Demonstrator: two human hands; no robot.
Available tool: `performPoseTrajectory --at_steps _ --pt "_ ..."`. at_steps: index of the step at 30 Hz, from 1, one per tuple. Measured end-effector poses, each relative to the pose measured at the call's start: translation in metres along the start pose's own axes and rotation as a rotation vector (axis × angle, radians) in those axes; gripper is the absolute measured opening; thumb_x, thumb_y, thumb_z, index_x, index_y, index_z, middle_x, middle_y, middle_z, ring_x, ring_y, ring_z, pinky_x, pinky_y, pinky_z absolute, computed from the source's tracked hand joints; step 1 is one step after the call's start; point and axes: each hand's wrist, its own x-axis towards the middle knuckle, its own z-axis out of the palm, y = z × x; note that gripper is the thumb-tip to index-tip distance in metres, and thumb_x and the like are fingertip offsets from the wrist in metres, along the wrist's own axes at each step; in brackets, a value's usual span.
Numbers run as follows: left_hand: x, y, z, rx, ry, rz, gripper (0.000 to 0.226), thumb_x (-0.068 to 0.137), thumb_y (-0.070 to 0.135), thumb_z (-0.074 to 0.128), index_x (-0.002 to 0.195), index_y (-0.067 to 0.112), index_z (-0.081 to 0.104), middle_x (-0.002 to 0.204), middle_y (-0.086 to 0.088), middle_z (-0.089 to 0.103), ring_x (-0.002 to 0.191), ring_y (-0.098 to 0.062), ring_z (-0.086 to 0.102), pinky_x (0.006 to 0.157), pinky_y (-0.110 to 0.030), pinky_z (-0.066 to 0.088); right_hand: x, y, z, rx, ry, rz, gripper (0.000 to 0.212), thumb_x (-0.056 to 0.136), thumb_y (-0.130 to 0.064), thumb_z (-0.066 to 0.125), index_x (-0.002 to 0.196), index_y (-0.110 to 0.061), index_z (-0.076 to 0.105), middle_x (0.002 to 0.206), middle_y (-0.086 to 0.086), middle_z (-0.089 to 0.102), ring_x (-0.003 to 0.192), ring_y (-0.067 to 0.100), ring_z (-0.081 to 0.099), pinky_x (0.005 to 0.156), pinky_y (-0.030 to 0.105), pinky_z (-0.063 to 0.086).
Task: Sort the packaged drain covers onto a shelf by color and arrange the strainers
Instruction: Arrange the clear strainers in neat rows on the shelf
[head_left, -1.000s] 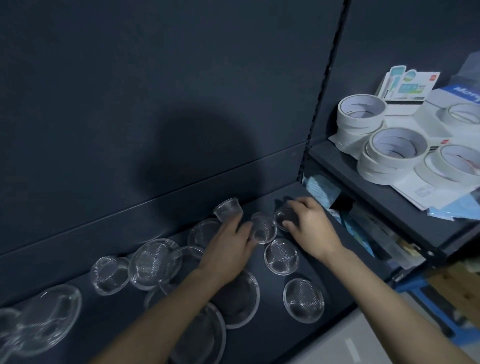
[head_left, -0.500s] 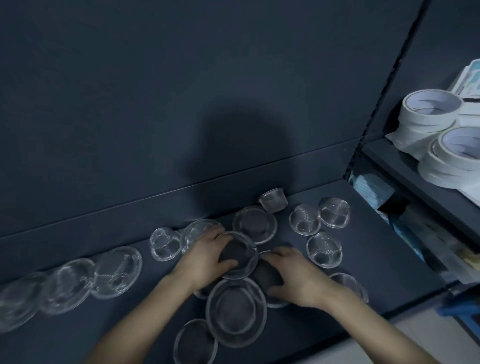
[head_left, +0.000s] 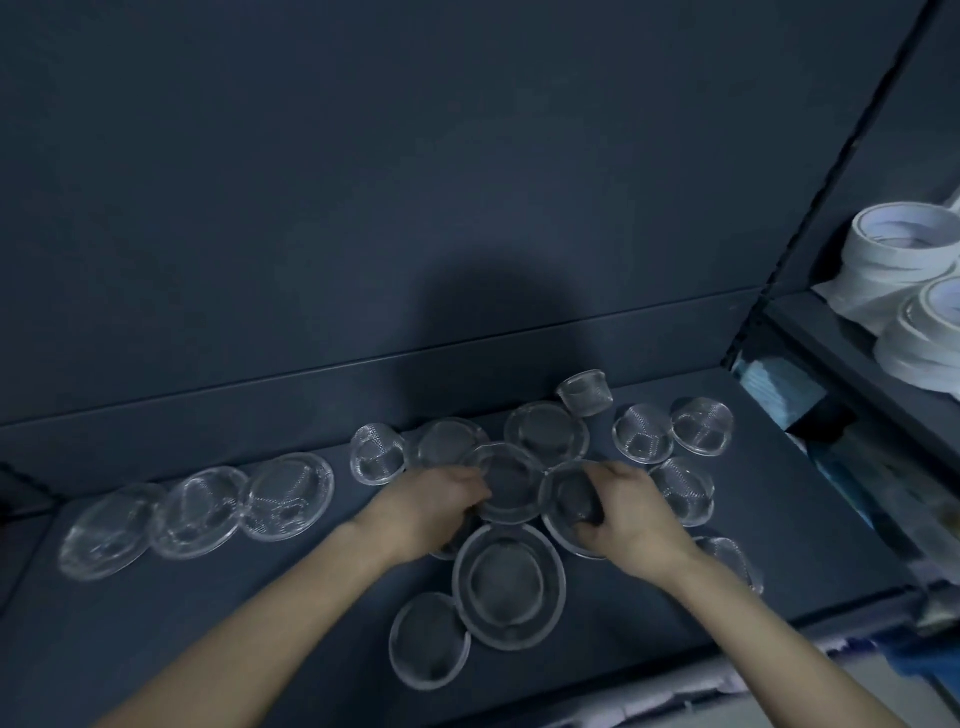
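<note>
Several round metal mesh strainers lie on a dark shelf (head_left: 156, 623). My left hand (head_left: 426, 504) grips the left rim of a mid-sized strainer (head_left: 511, 480) at the shelf's middle. My right hand (head_left: 631, 519) is closed on the strainer (head_left: 563, 499) right beside it, their rims touching. A large strainer (head_left: 509, 584) lies just in front of both hands, with another (head_left: 430, 639) at its front left. A row of three wide strainers (head_left: 197, 512) runs along the left. Smaller cup-shaped strainers (head_left: 644, 434) cluster at the back right.
The dark back panel (head_left: 415, 208) rises right behind the strainers. At the right, a higher shelf (head_left: 841, 358) carries rolls of white tape (head_left: 904, 249), with blue packets (head_left: 779, 389) beneath it. The shelf's front edge runs near my forearms.
My view has shifted left. Both hands have come back from the small rear strainers to the middle ones; the right hand has moved up and right onto the strainer beside the left-held one.
</note>
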Motion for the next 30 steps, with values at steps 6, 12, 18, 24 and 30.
performPoseTrajectory --at_steps 6,12,18,24,30 --pt "0.007 0.003 0.002 -0.034 -0.046 0.008 0.027 0.084 0.019 0.053 0.11 0.015 0.06 0.113 -0.001 0.06 0.105 -0.018 0.055 0.088 -0.037 0.047 -0.006 -0.024 -0.005 0.096 0.142 0.042 0.052 0.06 -0.043 0.056 0.112 -0.033 0.058 0.098 -0.001 0.058 0.095 0.026 0.054 0.081 0.034 0.049" --pt "0.002 -0.009 -0.007 -0.28 0.416 -0.04 0.02 0.089 0.006 0.053 0.104 0.009 0.067 0.102 -0.004 0.067 0.093 -0.015 0.06 0.084 -0.019 0.044 -0.015 -0.059 -0.015 0.177 0.272 0.035 0.057 0.069 -0.027 0.072 0.124 -0.026 0.055 0.112 0.001 0.058 0.108 0.023 0.051 0.09 0.03 0.043" --pt "-0.061 -0.041 -0.03 -0.903 0.684 -0.403 0.017 0.088 -0.001 0.056 0.082 0.011 0.066 0.074 -0.003 0.066 0.068 -0.011 0.061 0.063 -0.02 0.047 -0.019 -0.121 -0.007 0.215 0.287 -0.079 0.058 0.073 -0.022 0.075 0.127 -0.02 0.053 0.111 -0.004 0.056 0.105 0.013 0.051 0.086 0.019 0.036" --pt "-0.152 -0.078 -0.018 -0.988 0.576 -0.579 0.022 0.092 0.0 0.047 0.082 0.001 0.066 0.062 -0.009 0.063 0.052 -0.007 0.053 0.052 -0.017 0.042 -0.019 -0.181 0.034 0.204 0.142 -0.18 0.065 0.076 -0.027 0.072 0.135 -0.018 0.046 0.128 0.002 0.053 0.119 0.018 0.048 0.094 0.02 0.033" --pt "-0.213 -0.113 0.007 -1.152 0.51 -0.762 0.022 0.095 0.003 0.049 0.08 0.008 0.065 0.063 -0.007 0.061 0.051 -0.015 0.056 0.051 -0.027 0.049 -0.026 -0.228 0.082 0.214 0.02 -0.224 0.067 0.076 -0.029 0.072 0.137 -0.019 0.045 0.134 0.0 0.051 0.124 0.014 0.044 0.096 0.016 0.029"
